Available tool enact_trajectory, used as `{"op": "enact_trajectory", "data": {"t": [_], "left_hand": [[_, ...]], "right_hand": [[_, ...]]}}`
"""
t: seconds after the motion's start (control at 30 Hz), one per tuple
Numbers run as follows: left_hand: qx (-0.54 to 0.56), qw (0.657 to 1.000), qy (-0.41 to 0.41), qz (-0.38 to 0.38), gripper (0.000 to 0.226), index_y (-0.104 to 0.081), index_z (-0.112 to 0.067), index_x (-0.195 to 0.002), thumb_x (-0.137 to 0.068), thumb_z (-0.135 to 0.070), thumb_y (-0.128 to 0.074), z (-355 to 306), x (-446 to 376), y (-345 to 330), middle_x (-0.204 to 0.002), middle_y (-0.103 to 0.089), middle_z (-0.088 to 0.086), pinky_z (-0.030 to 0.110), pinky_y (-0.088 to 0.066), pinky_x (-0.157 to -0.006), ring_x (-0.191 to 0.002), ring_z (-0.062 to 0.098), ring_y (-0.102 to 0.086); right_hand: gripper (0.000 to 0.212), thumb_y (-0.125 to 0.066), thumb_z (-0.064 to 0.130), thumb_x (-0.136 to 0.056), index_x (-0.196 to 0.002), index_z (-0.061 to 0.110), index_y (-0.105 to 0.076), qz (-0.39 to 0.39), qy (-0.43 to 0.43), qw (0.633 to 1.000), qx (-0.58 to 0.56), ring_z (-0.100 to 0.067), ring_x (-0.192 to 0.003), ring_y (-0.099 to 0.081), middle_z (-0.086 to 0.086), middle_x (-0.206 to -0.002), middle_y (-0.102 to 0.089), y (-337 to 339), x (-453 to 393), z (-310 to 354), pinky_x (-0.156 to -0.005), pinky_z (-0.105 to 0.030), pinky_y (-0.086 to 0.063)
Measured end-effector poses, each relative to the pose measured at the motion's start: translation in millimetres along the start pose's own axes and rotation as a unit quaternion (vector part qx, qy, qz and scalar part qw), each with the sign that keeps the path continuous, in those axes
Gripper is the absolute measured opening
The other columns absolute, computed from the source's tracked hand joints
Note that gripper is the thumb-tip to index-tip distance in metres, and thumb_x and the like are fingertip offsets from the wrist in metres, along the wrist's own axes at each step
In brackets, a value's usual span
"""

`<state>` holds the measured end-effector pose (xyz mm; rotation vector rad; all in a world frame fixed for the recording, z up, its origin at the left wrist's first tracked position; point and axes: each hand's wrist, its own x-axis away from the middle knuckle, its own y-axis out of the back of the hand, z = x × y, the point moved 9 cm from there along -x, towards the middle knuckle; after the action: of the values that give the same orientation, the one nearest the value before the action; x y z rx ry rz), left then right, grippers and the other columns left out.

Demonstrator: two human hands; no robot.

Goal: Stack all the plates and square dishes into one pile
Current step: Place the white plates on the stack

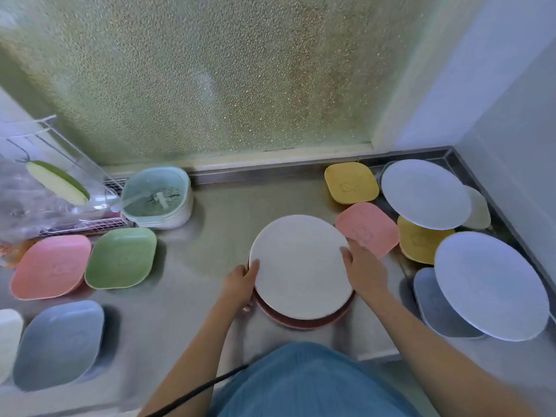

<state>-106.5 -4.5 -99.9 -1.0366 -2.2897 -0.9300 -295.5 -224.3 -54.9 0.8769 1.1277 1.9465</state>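
Dead centre of the steel bench point(228, 206), near its front edge, you've got the white plate point(301, 266) between both hands. Your left hand point(240, 284) grips its left rim, thumb on top, fingers curled under. Your right hand point(362, 269) holds the right rim, thumb on the top face. Plate sits on a dark red plate point(304, 322), only its front rim showing.

Right end of the bench, toward the back corner: yellow square dish point(350, 182), pink square dish point(368, 228) just beside your right hand, a large white plate point(424, 192) resting tilted over a second yellow dish point(419, 240) and a cream dish point(478, 209). Nearer the front, another large white plate point(490, 284) overlaps a grey-blue dish point(433, 305).

Left end: pink dish point(51, 266) and green dish point(122, 257) side by side, grey-blue dish point(60, 341) in front of them, a cream one point(9, 338) cut off by the frame edge.

Back left: pale green strainer basket point(158, 195) next to a wire rack point(54, 176) with clear plastic in it.

Frosted glass pane point(210, 70) runs behind the bench; plain white wall point(505, 85) closes the right side. Bench has a raised steel lip along the back and right edges.
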Motion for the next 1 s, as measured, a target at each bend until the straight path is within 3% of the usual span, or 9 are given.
{"op": "enact_trajectory", "data": {"t": [0.1, 0.23, 0.43, 0.57, 0.6, 0.67, 0.77, 0.9, 1.0], "left_hand": [[0.016, 0.999, 0.007, -0.03, 0.048, -0.045, -0.009, -0.071, -0.092, -0.052, -0.046, 5.3, -3.7, 0.8, -0.058, -0.053, 0.01, 0.032, -0.046, -0.05, -0.049, 0.025, -0.051], [0.034, 0.995, 0.007, -0.097, 0.055, -0.045, -0.01, -0.06, -0.091, -0.055, -0.045, 8.6, -5.1, 9.6, -0.061, -0.053, 0.008, 0.035, -0.044, -0.066, -0.061, 0.025, -0.049], [0.061, 0.986, 0.037, -0.149, 0.056, -0.055, -0.006, -0.069, -0.093, -0.054, -0.04, 15.3, -4.0, 6.2, -0.068, -0.056, 0.008, 0.036, -0.042, -0.072, -0.069, 0.027, -0.051], [0.058, 0.984, 0.043, -0.16, 0.056, -0.06, -0.003, -0.078, -0.094, -0.052, -0.039, 13.0, -1.9, 5.8, -0.073, -0.058, 0.008, 0.034, -0.041, -0.072, -0.075, 0.028, -0.053], [0.053, 0.984, 0.042, -0.166, 0.055, -0.059, -0.003, -0.078, -0.094, -0.052, -0.039, 11.3, -0.9, 6.2, -0.072, -0.057, 0.007, 0.034, -0.04, -0.072, -0.076, 0.028, -0.053], [0.046, 0.983, 0.048, -0.172, 0.054, -0.059, -0.005, -0.077, -0.095, -0.052, -0.038, 10.0, 0.9, 6.1, -0.071, -0.056, 0.006, 0.034, -0.04, -0.072, -0.076, 0.028, -0.053], [0.03, 0.982, 0.053, -0.18, 0.057, -0.058, -0.006, -0.075, -0.094, -0.055, -0.036, 8.3, 4.1, 6.7, -0.071, -0.057, 0.007, 0.034, -0.04, -0.071, -0.074, 0.027, -0.053], [0.009, 0.981, 0.054, -0.188, 0.061, -0.056, -0.003, -0.074, -0.092, -0.057, -0.035, 7.1, 6.1, 9.2, -0.072, -0.056, 0.011, 0.035, -0.039, -0.066, -0.069, 0.026, -0.05], [-0.026, 0.975, 0.047, -0.218, 0.055, -0.047, -0.005, -0.069, -0.093, -0.054, -0.036, -0.3, 12.7, 14.2, -0.069, -0.052, 0.01, 0.032, -0.036, -0.059, -0.064, 0.025, -0.046]], "right_hand": [[0.036, -0.034, 0.034, -0.1, -0.131, 0.021, -0.046, -0.054, 0.008, 0.997, -0.047, -0.032, -0.1, -0.059, -0.01, -0.11, -0.061, 22.0, -1.9, -9.4, -0.08, -0.039, -0.046], [0.058, -0.018, 0.042, -0.093, -0.11, 0.002, -0.057, -0.146, -0.15, 0.961, -0.18, -0.032, -0.086, -0.058, -0.017, -0.096, -0.061, 62.9, -24.6, -68.1, -0.068, -0.032, -0.036], [0.041, -0.038, 0.043, -0.096, -0.069, 0.013, -0.048, -0.166, -0.407, 0.713, -0.547, -0.016, -0.045, -0.046, -0.009, -0.061, -0.053, 53.5, -42.5, -137.6, -0.043, -0.024, -0.037], [0.028, -0.044, 0.028, -0.096, -0.072, 0.015, -0.042, -0.174, -0.423, 0.641, -0.617, -0.012, -0.047, -0.04, -0.006, -0.066, -0.047, 50.5, -50.7, -144.7, -0.036, -0.018, -0.03], [0.028, -0.043, 0.025, -0.097, -0.071, 0.015, -0.041, -0.162, -0.413, 0.658, -0.609, -0.01, -0.047, -0.041, -0.01, -0.073, -0.048, 52.2, -53.5, -144.7, -0.035, -0.016, -0.03], [0.031, -0.036, 0.017, -0.1, -0.07, 0.013, -0.042, -0.114, -0.366, 0.791, -0.476, -0.008, -0.049, -0.045, -0.025, -0.093, -0.048, 64.4, -67.3, -148.4, -0.036, -0.011, -0.029], [0.009, -0.045, 0.014, -0.095, -0.097, 0.007, -0.051, -0.07, -0.373, 0.855, -0.353, -0.017, -0.074, -0.05, -0.016, -0.094, -0.054, 65.7, -73.8, -150.5, -0.051, -0.018, -0.034], [0.027, -0.041, 0.011, -0.091, -0.065, 0.016, -0.04, -0.106, -0.339, 0.836, -0.417, -0.018, -0.061, -0.043, -0.01, -0.077, -0.048, 65.8, -71.9, -144.5, -0.056, -0.026, -0.036], [0.029, -0.039, 0.007, -0.086, -0.058, 0.012, -0.038, -0.177, -0.361, 0.738, -0.541, -0.017, -0.043, -0.036, -0.005, -0.054, -0.04, 64.1, -52.6, -133.1, -0.041, -0.027, -0.027]]}}
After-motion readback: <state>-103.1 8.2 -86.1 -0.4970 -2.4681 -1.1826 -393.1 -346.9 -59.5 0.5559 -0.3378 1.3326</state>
